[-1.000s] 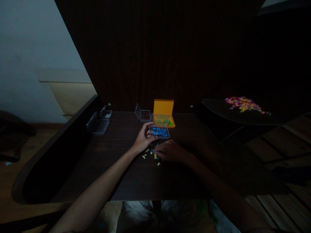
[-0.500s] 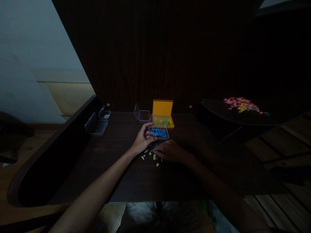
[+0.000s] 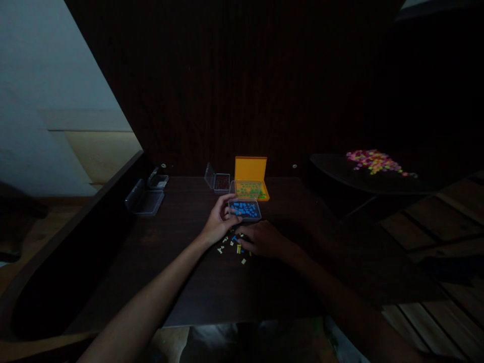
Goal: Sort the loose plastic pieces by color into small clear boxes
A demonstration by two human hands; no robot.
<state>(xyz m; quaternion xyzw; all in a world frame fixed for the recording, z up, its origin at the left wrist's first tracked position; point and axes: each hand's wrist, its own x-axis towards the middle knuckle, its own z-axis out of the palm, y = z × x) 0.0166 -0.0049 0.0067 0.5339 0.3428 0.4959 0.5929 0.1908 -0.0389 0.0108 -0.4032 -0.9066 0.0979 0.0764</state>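
My left hand (image 3: 218, 222) grips the left side of a clear plastic box (image 3: 247, 220), its fingers behind the rim and its thumb at the front corner. Many small blue building bricks (image 3: 244, 208) lie in that box, whose clear lid stands tilted back. Just in front, my right hand (image 3: 264, 239) hovers low over a loose scatter of small bricks, with finger and thumb apart. A blue brick (image 3: 234, 238) is close to its fingertips. Nearby are yellow bricks (image 3: 239, 249) and several cream bricks (image 3: 220, 250).
Behind stands an open orange case (image 3: 250, 169) with green bricks. To its left is a clear box (image 3: 222, 182) of dark reddish pieces. Two open clear boxes (image 3: 151, 202) sit by the desk's left side panel (image 3: 75, 227). Colourful pieces (image 3: 374, 161) are heaped on a right-hand shelf.
The view has shifted slightly. My right hand's finger and thumb have parted a little over the loose bricks, while my left hand keeps hold of the box.
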